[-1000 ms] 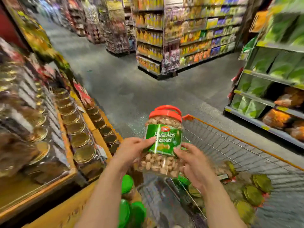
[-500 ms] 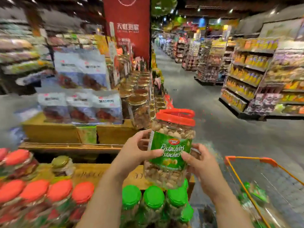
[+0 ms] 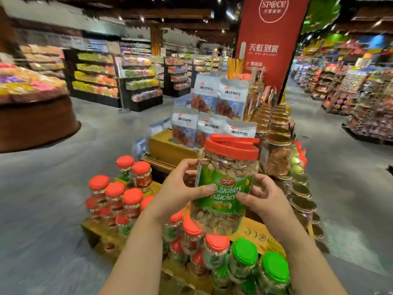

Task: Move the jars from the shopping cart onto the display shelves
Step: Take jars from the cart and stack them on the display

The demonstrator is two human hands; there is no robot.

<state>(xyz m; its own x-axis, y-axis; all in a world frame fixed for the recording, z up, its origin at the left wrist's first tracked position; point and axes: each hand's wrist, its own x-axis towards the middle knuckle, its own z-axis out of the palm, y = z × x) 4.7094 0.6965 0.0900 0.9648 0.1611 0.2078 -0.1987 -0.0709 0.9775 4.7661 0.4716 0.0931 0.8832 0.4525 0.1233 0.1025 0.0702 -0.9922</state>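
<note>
Clear pistachio jar (image 3: 223,188), red lid, green label, upright above the display shelves (image 3: 261,235).

A supermarket: stocked shelving aisles (image 3: 95,79) are lining the grey floor (image 3: 106,135), and a red hanging banner (image 3: 270,39) is overlooking a wooden display stand (image 3: 170,145).

Red-lidded jars (image 3: 116,191) and green-lidded jars (image 3: 244,253) stand on the wooden display shelf (image 3: 258,235).

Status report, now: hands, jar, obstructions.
Left hand and right hand both grip pistachio jar, upright above display. Red-lidded jars and green-lidded jars crowd below.
</note>
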